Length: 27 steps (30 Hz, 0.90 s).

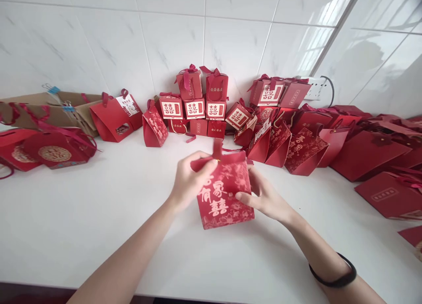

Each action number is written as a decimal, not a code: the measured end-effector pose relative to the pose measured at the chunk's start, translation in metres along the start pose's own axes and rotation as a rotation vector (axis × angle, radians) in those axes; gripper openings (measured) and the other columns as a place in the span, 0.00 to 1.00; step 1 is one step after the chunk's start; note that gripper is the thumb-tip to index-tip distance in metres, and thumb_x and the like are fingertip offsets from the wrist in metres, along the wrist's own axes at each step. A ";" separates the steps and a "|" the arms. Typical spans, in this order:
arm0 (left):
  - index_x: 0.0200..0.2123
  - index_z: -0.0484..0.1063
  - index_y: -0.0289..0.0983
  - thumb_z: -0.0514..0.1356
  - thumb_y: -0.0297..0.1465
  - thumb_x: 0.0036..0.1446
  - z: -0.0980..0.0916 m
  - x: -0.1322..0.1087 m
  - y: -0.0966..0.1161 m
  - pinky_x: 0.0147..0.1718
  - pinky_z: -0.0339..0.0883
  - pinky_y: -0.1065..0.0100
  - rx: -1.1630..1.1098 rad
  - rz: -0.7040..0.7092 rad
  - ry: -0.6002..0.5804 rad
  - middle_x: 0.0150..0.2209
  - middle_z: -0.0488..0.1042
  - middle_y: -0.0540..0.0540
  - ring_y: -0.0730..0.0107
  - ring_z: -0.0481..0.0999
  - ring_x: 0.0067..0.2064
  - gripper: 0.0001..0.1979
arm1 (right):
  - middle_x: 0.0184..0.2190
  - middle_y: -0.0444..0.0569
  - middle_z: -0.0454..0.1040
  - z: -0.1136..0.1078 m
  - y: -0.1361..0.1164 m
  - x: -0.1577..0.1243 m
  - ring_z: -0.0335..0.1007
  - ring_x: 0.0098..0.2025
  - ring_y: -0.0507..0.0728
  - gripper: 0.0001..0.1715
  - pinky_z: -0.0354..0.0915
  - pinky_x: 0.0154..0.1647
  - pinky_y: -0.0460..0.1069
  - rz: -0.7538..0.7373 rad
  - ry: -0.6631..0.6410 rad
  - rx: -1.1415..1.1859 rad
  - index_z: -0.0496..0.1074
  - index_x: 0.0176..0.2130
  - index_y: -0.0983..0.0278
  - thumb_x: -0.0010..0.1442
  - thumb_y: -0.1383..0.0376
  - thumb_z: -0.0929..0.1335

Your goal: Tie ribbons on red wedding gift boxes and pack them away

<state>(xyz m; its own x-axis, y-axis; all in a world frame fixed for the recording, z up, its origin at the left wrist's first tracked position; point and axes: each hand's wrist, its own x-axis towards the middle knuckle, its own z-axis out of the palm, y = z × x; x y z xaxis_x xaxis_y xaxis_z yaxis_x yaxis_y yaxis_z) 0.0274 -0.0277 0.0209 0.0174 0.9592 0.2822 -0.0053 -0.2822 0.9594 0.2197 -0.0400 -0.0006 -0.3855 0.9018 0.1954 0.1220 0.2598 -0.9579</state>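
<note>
A red paper gift box (227, 185) with pale Chinese characters and a flower print stands on the white table between my hands. A short red ribbon (217, 149) sticks up from its top edge. My left hand (189, 178) pinches the box's upper left corner, thumb in front near the ribbon's base. Around the right side of the box goes my right hand (263, 194), its thumb flat on the front and its fingers hidden behind. A black band (336, 275) circles my right wrist.
Red gift boxes (216, 110) are stacked against the tiled wall, with more tent-shaped boxes (306, 150) along the right. At left are red bags (54, 152) and a brown paper bag (39, 108) with blue-and-silver clips. A power socket (316, 88) with a black cable is at back right.
</note>
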 end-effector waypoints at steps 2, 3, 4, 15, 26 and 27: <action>0.27 0.69 0.37 0.63 0.37 0.48 -0.009 0.009 -0.002 0.24 0.61 0.72 -0.139 -0.152 0.045 0.22 0.70 0.52 0.73 0.69 0.23 0.09 | 0.48 0.54 0.71 -0.001 0.005 0.000 0.71 0.45 0.59 0.26 0.70 0.43 0.53 0.122 -0.129 0.044 0.64 0.49 0.63 0.54 0.55 0.70; 0.27 0.70 0.36 0.63 0.39 0.48 -0.013 0.013 -0.004 0.26 0.62 0.71 -0.205 -0.228 0.031 0.24 0.72 0.50 0.70 0.71 0.25 0.11 | 0.47 0.55 0.72 -0.001 0.007 0.000 0.72 0.43 0.59 0.25 0.72 0.40 0.53 0.184 -0.165 0.087 0.64 0.48 0.63 0.55 0.54 0.69; 0.27 0.70 0.36 0.62 0.42 0.48 -0.017 0.017 -0.005 0.27 0.63 0.70 -0.265 -0.301 -0.005 0.26 0.73 0.48 0.68 0.72 0.27 0.14 | 0.44 0.55 0.73 0.001 0.008 0.000 0.74 0.41 0.59 0.25 0.73 0.35 0.51 0.244 -0.183 0.153 0.65 0.47 0.64 0.56 0.52 0.68; 0.32 0.72 0.37 0.57 0.45 0.53 -0.015 0.023 -0.014 0.26 0.62 0.70 -0.394 -0.602 -0.305 0.25 0.71 0.50 0.71 0.67 0.25 0.16 | 0.25 0.54 0.74 0.012 -0.007 -0.001 0.77 0.27 0.56 0.35 0.69 0.16 0.42 0.778 -0.222 0.936 0.68 0.40 0.69 0.59 0.42 0.54; 0.36 0.73 0.37 0.61 0.52 0.48 -0.023 0.015 -0.018 0.33 0.65 0.67 -0.361 0.031 -0.323 0.34 0.77 0.46 0.61 0.75 0.35 0.24 | 0.49 0.48 0.71 0.022 0.005 -0.014 0.70 0.49 0.56 0.26 0.71 0.46 0.50 -0.159 0.172 0.099 0.60 0.53 0.54 0.57 0.59 0.70; 0.33 0.73 0.36 0.61 0.53 0.47 -0.023 0.014 -0.019 0.31 0.64 0.67 -0.349 0.047 -0.326 0.31 0.76 0.47 0.63 0.74 0.32 0.25 | 0.48 0.47 0.72 0.021 0.006 -0.015 0.71 0.48 0.56 0.25 0.72 0.45 0.50 -0.188 0.166 0.076 0.60 0.53 0.54 0.58 0.59 0.69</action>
<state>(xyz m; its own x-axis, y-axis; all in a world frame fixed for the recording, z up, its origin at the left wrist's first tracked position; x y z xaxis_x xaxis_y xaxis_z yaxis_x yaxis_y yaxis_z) 0.0043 -0.0087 0.0060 0.3214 0.8740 0.3645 -0.3481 -0.2489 0.9038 0.2065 -0.0589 -0.0138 -0.2393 0.8859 0.3973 -0.0092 0.4071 -0.9133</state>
